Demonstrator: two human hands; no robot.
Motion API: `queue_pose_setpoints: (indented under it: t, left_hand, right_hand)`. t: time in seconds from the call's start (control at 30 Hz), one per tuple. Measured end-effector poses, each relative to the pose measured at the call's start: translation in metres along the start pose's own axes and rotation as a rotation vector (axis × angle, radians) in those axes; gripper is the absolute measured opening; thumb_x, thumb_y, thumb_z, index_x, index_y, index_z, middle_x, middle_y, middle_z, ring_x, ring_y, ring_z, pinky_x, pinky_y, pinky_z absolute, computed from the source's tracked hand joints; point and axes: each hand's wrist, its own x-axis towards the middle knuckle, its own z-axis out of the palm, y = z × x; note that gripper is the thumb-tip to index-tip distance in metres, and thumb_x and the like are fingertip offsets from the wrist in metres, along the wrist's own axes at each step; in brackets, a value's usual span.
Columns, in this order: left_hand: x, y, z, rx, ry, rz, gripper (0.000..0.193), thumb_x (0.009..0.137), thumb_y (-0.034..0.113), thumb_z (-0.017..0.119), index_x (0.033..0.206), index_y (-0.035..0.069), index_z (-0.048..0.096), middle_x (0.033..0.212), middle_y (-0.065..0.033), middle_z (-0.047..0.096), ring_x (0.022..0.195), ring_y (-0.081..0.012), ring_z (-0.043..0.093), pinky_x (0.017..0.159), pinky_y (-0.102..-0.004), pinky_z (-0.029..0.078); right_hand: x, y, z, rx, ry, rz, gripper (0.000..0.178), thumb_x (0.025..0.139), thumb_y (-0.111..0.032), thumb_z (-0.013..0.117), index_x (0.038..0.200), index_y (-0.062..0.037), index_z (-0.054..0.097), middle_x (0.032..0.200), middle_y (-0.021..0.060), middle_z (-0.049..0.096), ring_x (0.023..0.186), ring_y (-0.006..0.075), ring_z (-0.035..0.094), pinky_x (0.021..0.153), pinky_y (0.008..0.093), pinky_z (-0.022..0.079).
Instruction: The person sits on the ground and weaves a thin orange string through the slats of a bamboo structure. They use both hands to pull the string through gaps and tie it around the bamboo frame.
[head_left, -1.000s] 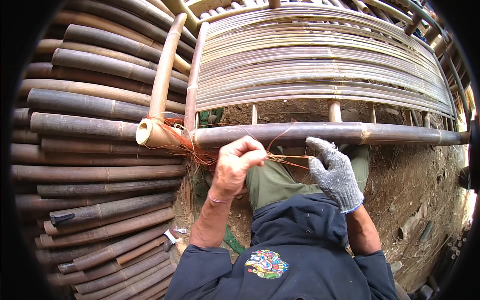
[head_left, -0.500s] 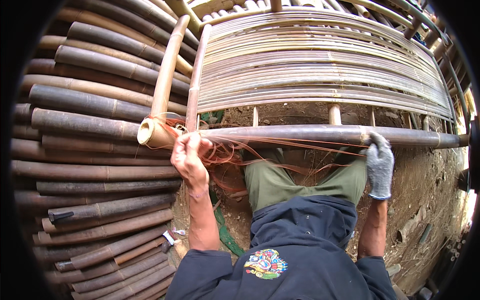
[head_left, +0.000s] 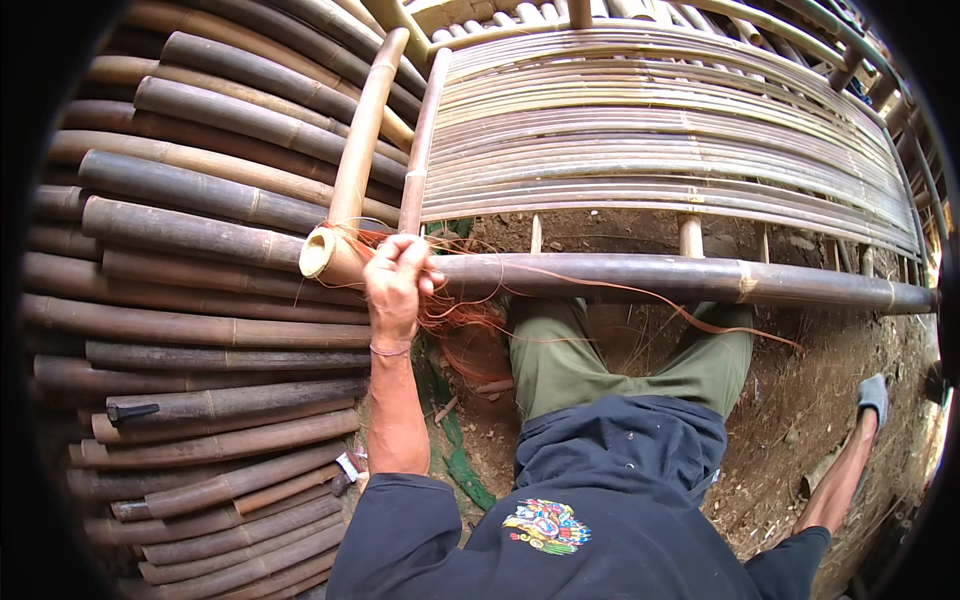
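Observation:
My bare left hand is closed in a pinch on reddish-orange fibre strands at the left end of a dark bamboo pole. The strands are tangled around the joint, where a paler upright bamboo pole meets the cut pole end. One long strand runs from there to the right, over the dark pole and above my knees. Far out to the right is my right hand in a grey glove. It looks curled closed, but anything inside it is hidden.
A frame panel of thin bamboo slats stretches beyond the dark pole. Rows of bamboo poles lie stacked along the left. Green netting lies on the dirt floor beside my legs.
My right hand has swung away from the dark pole, out to the right and nearer. The strands stretched between my hands are apart from it; one trails loosely. My left hand stays at the joint.

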Motion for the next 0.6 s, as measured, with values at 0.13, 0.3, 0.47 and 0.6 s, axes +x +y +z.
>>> queue_pose_setpoints:
  t: [0.13, 0.3, 0.47, 0.6]
  left_hand:
    - [-0.027, 0.037, 0.043, 0.115, -0.188, -0.082, 0.011, 0.094, 0.012, 0.065, 0.091, 0.001, 0.065, 0.069, -0.0015, 0.063, 0.052, -0.004, 0.054, 0.046, -0.0179, 0.041]
    - [-0.037, 0.055, 0.066, 0.073, -0.285, -0.118, 0.01, 0.094, 0.009, 0.064, 0.089, 0.001, 0.065, 0.068, 0.0001, 0.062, 0.054, -0.0022, 0.052, 0.047, -0.0177, 0.041]
    - [-0.04, 0.064, 0.072, 0.108, -0.316, -0.085, 0.01, 0.093, 0.008, 0.063, 0.088, 0.0, 0.065, 0.069, 0.0004, 0.063, 0.059, -0.0033, 0.055, 0.053, -0.0189, 0.045]
    - [-0.034, 0.056, 0.059, 0.106, -0.308, -0.087, 0.01, 0.092, 0.008, 0.064, 0.088, 0.0, 0.065, 0.07, 0.0011, 0.062, 0.061, -0.0033, 0.056, 0.056, -0.0193, 0.046]
  right_hand:
    - [-0.194, -0.159, -0.188, 0.977, 0.282, -0.844, 0.079, 0.076, -0.002, 0.054, 0.152, -0.0037, 0.034, 0.152, 0.0174, 0.041, 0.144, 0.029, 0.033, 0.122, 0.0373, 0.022]
    - [-0.352, -0.298, -0.294, 1.365, 0.18, -1.483, 0.065, 0.074, -0.023, 0.082, 0.132, -0.0053, 0.057, 0.128, 0.0186, 0.06, 0.126, 0.0336, 0.052, 0.108, 0.0432, 0.04]
    - [-0.397, -0.348, -0.305, 1.521, 0.289, -1.422, 0.023, 0.084, -0.023, 0.076, 0.098, -0.0056, 0.07, 0.089, 0.0116, 0.068, 0.083, 0.0323, 0.065, 0.08, 0.0412, 0.051]
    - [-0.376, -0.318, -0.299, 1.74, -0.259, -1.175, 0.012, 0.091, -0.011, 0.07, 0.1, -0.0027, 0.072, 0.087, 0.0091, 0.07, 0.077, 0.0146, 0.066, 0.07, 0.0293, 0.053]
